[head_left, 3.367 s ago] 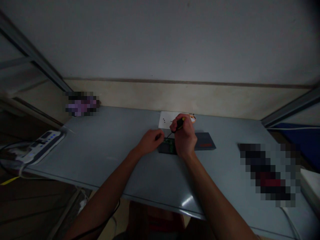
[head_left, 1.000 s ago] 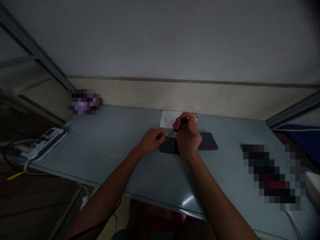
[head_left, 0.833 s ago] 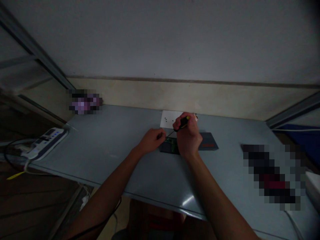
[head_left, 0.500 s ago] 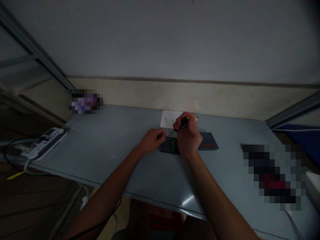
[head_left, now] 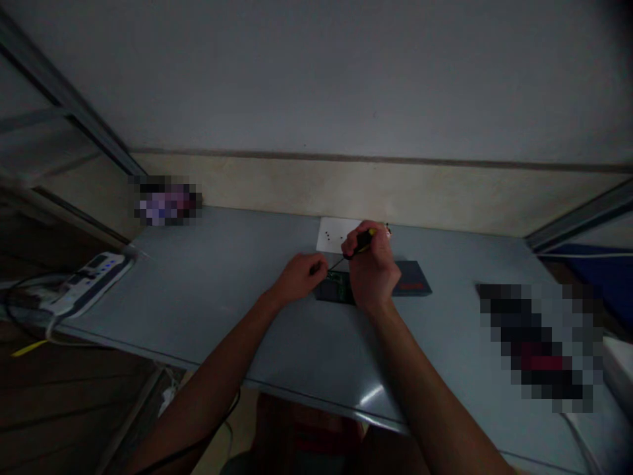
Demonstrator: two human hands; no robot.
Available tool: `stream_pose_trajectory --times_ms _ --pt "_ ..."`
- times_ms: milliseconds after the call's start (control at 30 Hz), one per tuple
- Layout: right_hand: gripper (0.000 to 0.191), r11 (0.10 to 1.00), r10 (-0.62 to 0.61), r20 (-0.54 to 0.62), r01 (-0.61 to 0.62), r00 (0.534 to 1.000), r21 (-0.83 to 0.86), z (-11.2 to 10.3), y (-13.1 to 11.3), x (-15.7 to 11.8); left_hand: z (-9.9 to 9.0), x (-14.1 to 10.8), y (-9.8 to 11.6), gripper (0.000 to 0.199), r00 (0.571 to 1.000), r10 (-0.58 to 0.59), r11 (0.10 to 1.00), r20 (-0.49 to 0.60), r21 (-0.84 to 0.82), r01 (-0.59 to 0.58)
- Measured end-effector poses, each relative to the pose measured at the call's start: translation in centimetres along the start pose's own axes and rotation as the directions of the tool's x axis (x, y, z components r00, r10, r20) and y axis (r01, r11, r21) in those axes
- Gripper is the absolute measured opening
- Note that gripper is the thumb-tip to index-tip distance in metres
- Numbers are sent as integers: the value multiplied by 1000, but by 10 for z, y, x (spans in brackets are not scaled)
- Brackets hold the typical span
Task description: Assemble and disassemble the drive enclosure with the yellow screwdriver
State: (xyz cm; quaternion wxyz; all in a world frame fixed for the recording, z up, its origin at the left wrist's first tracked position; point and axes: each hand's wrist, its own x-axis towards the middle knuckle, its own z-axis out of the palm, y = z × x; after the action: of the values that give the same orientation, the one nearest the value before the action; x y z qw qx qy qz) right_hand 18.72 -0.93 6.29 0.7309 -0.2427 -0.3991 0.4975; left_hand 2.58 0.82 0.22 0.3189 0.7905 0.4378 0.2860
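Observation:
My right hand (head_left: 372,267) is wrapped round the black and yellow handle of a screwdriver (head_left: 364,241). Its thin shaft slants down and left toward the fingertips of my left hand (head_left: 302,276). Those fingers are curled together at the left end of a dark flat device (head_left: 335,292) with a green circuit board showing; what they pinch, if anything, is hidden. Right of my right hand, a dark grey panel with red marking (head_left: 414,280) lies in line with the device. Behind the hands is a white sheet (head_left: 332,232) with several small black screw-like dots on it.
The grey table (head_left: 198,290) runs along a wall. A white power strip (head_left: 91,285) with cables lies at its left end. Blurred-out items sit at the back left (head_left: 168,203) and at the right (head_left: 537,343). A cable hangs by my left forearm.
Both hands, the screwdriver and the device hold nearly the same positions. The whole view has shifted very slightly.

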Motion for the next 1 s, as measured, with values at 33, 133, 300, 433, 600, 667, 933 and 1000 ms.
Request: stream_pose_trajectory --times_ms 33,133,300,433,600,667,933,1000 --pt "27 1000 0 5 0 1000 -1 0 0 0 0 0 0 22 1000 0 1000 1 -2 0" --pt "28 1000 18 5 -18 1000 -15 0 2 -1 1 1 -1 22 1000 -1 1000 0 -2 1" --pt "29 999 39 -20 -39 999 -26 -2 3 1 1 1 -1 22 1000 -3 1000 7 -5 4" --pt "28 1000 0 -33 -1 999 -17 -4 4 3 1 1 0 21 1000 -13 1000 -3 -15 13" --pt "26 1000 -6 -28 7 1000 11 -4 7 2 2 1 0 22 1000 -9 1000 -5 0 9" --pt "25 1000 -4 -17 4 1000 21 -4 7 1 2 1 -1 22 1000 -4 1000 0 -8 4" --pt "25 999 35 -21 -34 999 28 -2 5 1 2 1 -2 21 1000 1 1000 -1 -8 -1" --pt "26 999 35 -29 -35 999 6 -1 4 1 2 1 -2 21 1000 -5 1000 -1 -13 5"
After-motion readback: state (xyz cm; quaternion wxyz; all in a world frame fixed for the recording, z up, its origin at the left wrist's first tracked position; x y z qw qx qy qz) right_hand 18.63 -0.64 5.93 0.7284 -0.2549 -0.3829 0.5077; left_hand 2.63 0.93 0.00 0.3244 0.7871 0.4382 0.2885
